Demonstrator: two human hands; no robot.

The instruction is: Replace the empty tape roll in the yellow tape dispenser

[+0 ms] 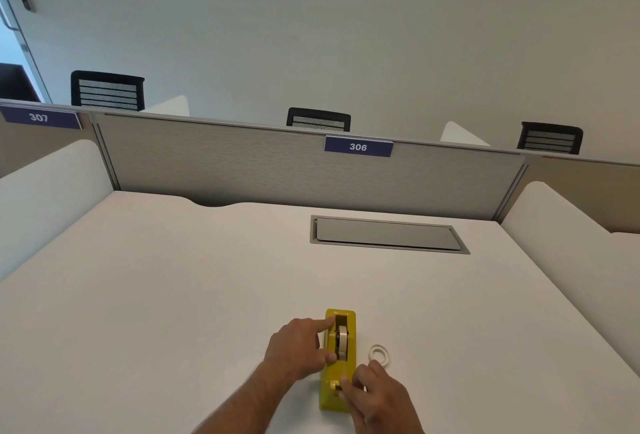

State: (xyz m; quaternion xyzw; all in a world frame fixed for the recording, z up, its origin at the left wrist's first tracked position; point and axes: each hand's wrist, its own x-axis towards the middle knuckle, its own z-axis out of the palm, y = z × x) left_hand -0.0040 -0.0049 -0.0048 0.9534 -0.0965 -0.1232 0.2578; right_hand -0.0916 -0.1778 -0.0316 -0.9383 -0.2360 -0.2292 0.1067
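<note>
The yellow tape dispenser lies on the white desk near the front edge, its length running away from me. A cream tape roll sits in its slot on a dark hub. My left hand rests against the dispenser's left side, forefinger at the slot's top and thumb at the roll's lower edge. My right hand pinches at the cutter end nearest me, fingertips together on what looks like the tape's end. A bare white ring, the empty core, lies on the desk just right of the dispenser.
A grey cable hatch is set into the white desk further back. A grey partition with a label "306" closes the far edge, white side panels stand left and right, and black chairs show beyond.
</note>
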